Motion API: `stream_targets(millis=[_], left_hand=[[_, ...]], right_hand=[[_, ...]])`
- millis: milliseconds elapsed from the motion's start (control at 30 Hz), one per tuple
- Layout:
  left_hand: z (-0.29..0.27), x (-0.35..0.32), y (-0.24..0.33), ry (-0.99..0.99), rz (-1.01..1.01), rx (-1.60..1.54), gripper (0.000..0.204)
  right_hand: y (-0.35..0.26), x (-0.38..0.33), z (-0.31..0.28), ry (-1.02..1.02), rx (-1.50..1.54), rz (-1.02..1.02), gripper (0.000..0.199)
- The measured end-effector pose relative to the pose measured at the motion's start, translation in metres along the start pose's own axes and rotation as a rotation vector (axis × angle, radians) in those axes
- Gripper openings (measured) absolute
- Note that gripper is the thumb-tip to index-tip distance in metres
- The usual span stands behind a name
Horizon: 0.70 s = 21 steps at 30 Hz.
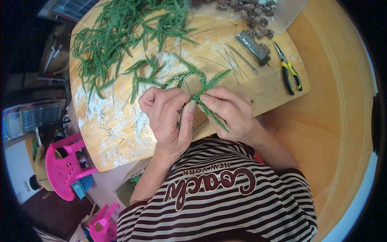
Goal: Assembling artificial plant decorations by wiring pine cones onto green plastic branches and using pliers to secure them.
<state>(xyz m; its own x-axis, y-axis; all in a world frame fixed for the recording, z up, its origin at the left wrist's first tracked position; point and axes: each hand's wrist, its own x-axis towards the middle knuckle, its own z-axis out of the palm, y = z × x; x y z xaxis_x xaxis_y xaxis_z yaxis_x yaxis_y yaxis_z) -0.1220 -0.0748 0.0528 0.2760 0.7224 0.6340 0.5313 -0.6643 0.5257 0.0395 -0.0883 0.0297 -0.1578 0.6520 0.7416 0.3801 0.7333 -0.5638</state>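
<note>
1. Surface (pixel 121 133): one pale wooden board, dusted white, carries everything.
2. Heap of green sprigs (pixel 117 32) fills its far left corner, too many to count; two loose sprigs (pixel 143 72) lie between heap and hands.
3. Left hand (pixel 167 115) and right hand (pixel 229 111) meet at the near edge, fingertips touching.
4. Green sprig (pixel 203 86) is clamped in both grips at one spot: left thumb and forefinger pinched together on it, right fingers closed over it. Its long axis runs diagonally, far-left tips to a near-right tail beneath the right hand, so neither hand is nearer.
5. Pine cones (pixel 250 18), a dozen or more, lie far right.
6. One pair of yellow-handled pliers (pixel 289 70) lies right, well apart.
7. One grey wire bundle (pixel 252 46), several loose wires (pixel 238 60) beside it.
</note>
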Motion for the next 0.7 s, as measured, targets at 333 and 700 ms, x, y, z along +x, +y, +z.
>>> stream_targets(millis=[333,700], left_hand=[[-0.0013,0.0008,-0.0009,0.039,-0.007,-0.039,0.011],[-0.0069,-0.0041,-0.004,-0.01,-0.088,-0.121,0.007]], right_hand=[[-0.0022,-0.0001,-0.0013,-0.096,-0.087,-0.012,0.036],[-0.0051,0.0057,-0.0058,-0.105,-0.03,0.152,0.027]])
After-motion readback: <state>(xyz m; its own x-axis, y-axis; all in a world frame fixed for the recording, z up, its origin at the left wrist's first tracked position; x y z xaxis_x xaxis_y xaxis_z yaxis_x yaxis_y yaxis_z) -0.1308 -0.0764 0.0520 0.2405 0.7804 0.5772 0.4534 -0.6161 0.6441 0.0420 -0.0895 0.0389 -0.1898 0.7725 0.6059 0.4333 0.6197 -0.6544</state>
